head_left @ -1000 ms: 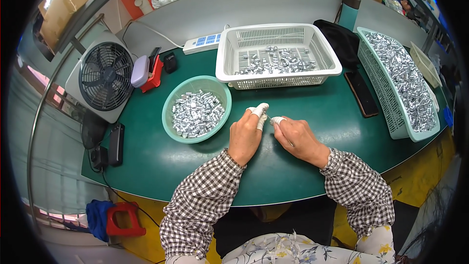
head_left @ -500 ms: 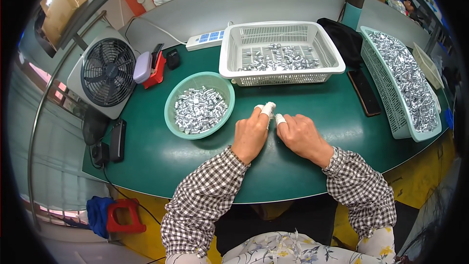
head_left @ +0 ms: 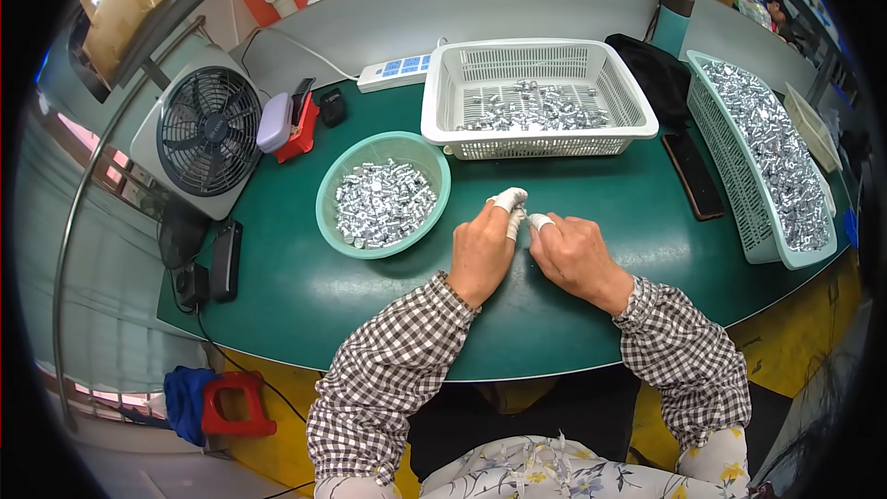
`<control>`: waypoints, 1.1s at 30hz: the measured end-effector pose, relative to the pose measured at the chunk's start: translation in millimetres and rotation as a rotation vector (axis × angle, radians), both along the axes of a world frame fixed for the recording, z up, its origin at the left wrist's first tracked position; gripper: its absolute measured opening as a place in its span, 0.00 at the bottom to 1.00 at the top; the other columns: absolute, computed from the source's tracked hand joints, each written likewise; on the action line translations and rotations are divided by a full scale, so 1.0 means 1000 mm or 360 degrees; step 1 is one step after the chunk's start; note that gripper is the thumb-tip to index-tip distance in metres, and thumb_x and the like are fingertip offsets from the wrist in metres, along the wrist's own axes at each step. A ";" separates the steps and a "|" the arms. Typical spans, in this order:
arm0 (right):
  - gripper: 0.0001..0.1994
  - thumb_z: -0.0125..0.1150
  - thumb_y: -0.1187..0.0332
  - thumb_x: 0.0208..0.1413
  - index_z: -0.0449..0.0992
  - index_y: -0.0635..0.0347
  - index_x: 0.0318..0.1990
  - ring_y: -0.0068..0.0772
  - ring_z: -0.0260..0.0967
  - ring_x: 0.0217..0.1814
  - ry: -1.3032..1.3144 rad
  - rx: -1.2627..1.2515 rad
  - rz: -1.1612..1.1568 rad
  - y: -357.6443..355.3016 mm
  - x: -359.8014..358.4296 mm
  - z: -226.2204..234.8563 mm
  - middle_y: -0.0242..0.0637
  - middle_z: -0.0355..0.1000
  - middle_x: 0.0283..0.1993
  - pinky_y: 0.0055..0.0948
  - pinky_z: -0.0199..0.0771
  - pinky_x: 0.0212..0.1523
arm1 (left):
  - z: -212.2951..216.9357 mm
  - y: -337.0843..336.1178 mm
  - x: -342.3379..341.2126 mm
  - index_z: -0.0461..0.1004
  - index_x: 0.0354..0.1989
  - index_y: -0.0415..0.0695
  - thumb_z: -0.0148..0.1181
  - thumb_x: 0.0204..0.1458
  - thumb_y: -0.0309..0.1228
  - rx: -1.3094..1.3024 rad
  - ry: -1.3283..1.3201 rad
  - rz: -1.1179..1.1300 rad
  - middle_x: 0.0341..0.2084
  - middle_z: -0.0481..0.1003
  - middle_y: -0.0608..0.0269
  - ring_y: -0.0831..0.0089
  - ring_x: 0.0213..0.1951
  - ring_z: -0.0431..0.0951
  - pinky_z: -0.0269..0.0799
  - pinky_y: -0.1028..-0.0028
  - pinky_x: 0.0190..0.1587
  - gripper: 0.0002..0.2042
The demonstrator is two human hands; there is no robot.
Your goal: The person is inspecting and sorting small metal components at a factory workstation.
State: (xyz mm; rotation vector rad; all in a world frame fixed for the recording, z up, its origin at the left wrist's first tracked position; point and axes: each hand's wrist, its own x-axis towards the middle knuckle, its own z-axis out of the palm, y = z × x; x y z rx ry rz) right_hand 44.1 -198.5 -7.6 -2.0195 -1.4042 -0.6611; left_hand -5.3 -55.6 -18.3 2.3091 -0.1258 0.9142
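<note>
Over the middle of the green table my left hand (head_left: 482, 248) is closed, its wrapped thumb and forefinger pressed together at the tips. My right hand (head_left: 580, 254) is closed close beside it, a white-wrapped fingertip almost touching the left fingers. Whatever is pinched between the fingertips is too small and covered to make out. A round mint-green bowl (head_left: 327, 187) full of small silvery metal parts (head_left: 383, 203) stands left of my left hand. Beyond both hands is a white plastic basket (head_left: 545, 150) with more of these metal parts (head_left: 540, 107) scattered over its bottom.
At the right a long mint-green basket (head_left: 730, 189) heaped with metal parts stands by a dark phone (head_left: 692, 176). A fan (head_left: 211, 129), a red box (head_left: 297, 134) and a black power bank (head_left: 224, 261) are on the left. A power strip (head_left: 394, 72) and flask (head_left: 671, 23) stand near the grey partition (head_left: 370, 23).
My fingertips have shifted slightly against each other, and the left fingers are bent a little more. The whole view has moved slightly. Bowl and baskets stay where they were.
</note>
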 end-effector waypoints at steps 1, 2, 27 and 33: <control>0.09 0.54 0.74 0.46 0.62 0.63 0.19 0.43 0.63 0.16 0.0002 -0.0002 0.0001 -0.001 -0.001 0.001 0.43 0.64 0.18 0.36 0.63 0.17 | 0.000 0.000 0.000 0.70 0.40 0.39 0.56 0.46 0.22 -0.0002 0.0002 0.0001 0.30 0.74 0.53 0.56 0.30 0.76 0.72 0.68 0.28 0.11; 0.09 0.54 0.75 0.47 0.62 0.64 0.20 0.43 0.63 0.16 0.0116 0.0039 0.0038 -0.001 -0.002 0.004 0.43 0.64 0.18 0.36 0.63 0.17 | -0.001 0.000 0.000 0.70 0.40 0.39 0.57 0.46 0.23 -0.0006 0.0015 0.0025 0.30 0.75 0.52 0.57 0.30 0.76 0.72 0.69 0.29 0.11; 0.09 0.45 0.74 0.56 0.68 0.67 0.25 0.29 0.61 0.15 0.1118 0.0385 0.0193 -0.001 -0.009 0.007 0.38 0.66 0.17 0.25 0.60 0.17 | 0.004 0.003 0.001 0.71 0.37 0.37 0.58 0.46 0.25 -0.0354 0.0141 0.0074 0.27 0.76 0.52 0.63 0.27 0.78 0.71 0.71 0.25 0.10; 0.12 0.42 0.71 0.58 0.70 0.67 0.28 0.16 0.61 0.16 0.1625 0.0376 0.0293 -0.002 -0.007 0.013 0.32 0.67 0.19 0.16 0.62 0.18 | 0.018 0.007 -0.001 0.71 0.38 0.38 0.59 0.46 0.25 -0.0841 0.0447 0.0069 0.26 0.76 0.57 0.75 0.21 0.74 0.70 0.76 0.24 0.10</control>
